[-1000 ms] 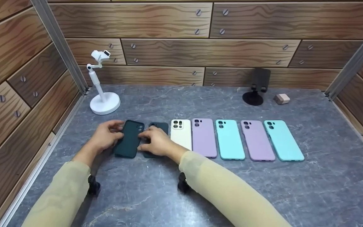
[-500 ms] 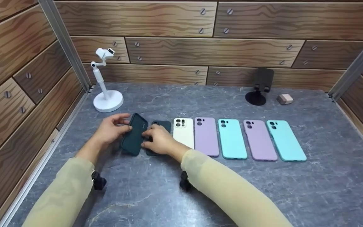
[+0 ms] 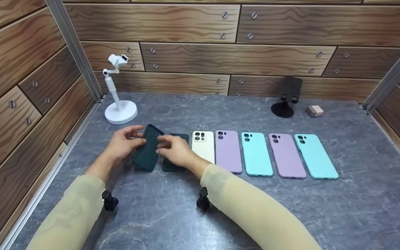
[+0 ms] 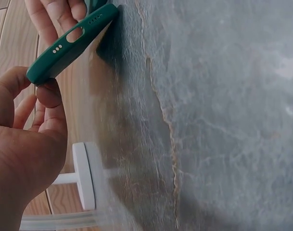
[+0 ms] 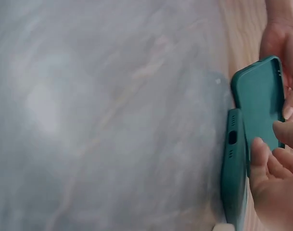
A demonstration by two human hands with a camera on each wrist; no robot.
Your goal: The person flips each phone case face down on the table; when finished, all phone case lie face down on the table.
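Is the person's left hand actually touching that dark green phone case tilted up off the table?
Touching. The left wrist view shows the left hand pinching the edge of the dark green phone case between thumb and fingertip, with no gap.

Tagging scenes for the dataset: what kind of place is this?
Probably a staged recording booth, not a real shop or home. Wood-print wall panels with screws and metal corner posts box in a grey stone-look tabletop; a small white camera on a stand watches a row of phone cases.
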